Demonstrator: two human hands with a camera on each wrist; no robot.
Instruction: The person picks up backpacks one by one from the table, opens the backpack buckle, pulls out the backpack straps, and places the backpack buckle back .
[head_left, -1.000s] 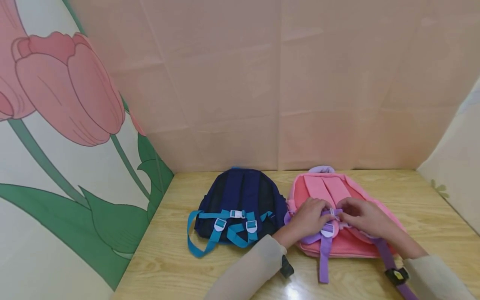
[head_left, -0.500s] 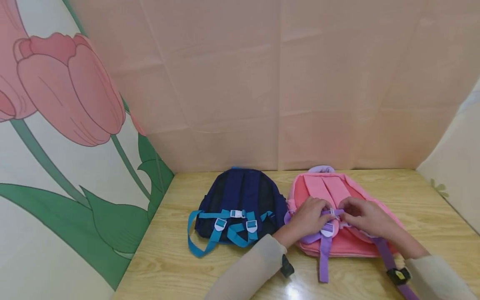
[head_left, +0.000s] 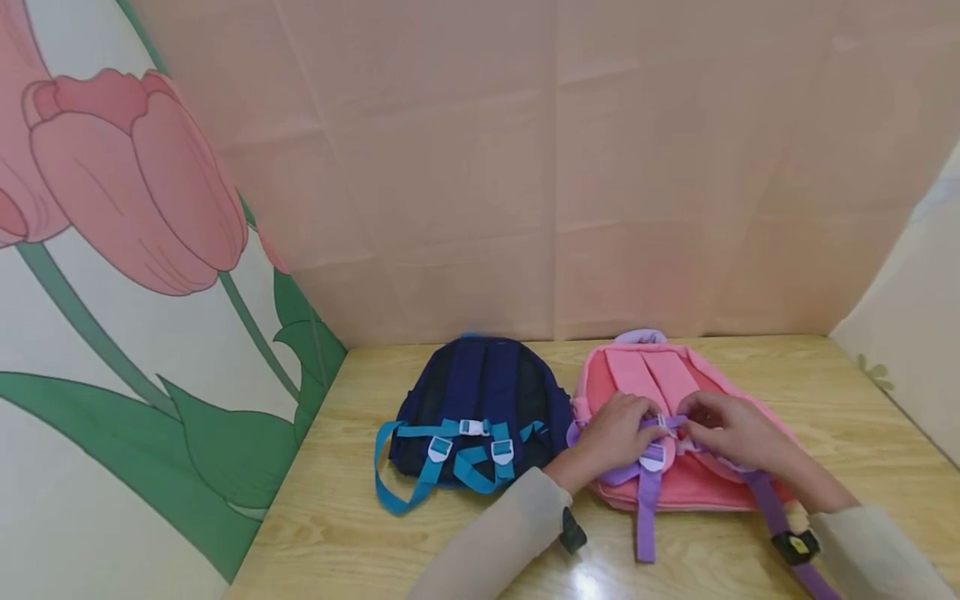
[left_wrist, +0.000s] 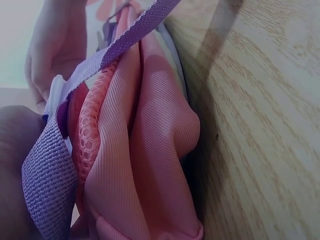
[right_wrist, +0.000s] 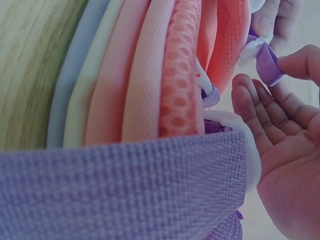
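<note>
A pink backpack (head_left: 622,358) lies on the table with its shoulder-strap side up. Both hands are over its lower middle, at a short purple strap (right_wrist: 270,65) with a white plastic buckle. My right hand (head_left: 738,433) pinches the strap's loose end between thumb and finger, the other fingers extended below. From the other side, my left hand (head_left: 617,433) holds the white buckle (right_wrist: 257,47); its fingertips are partly hidden. A purple webbing strap (head_left: 647,525) with a white adjuster (head_left: 652,456) hangs below the left hand.
Left of the pink bag, a dark blue backpack (head_left: 480,375) lies with teal straps and a fastened white buckle (head_left: 474,427). Another purple strap (head_left: 768,500) runs under the right wrist. The wooden table (head_left: 322,475) meets a draped backdrop (head_left: 450,208) behind.
The gap between the hands has widened slightly as the right fingers shift a little to the right, showing more purple strap. The view has also shifted slightly. Both bags stay in place.
</note>
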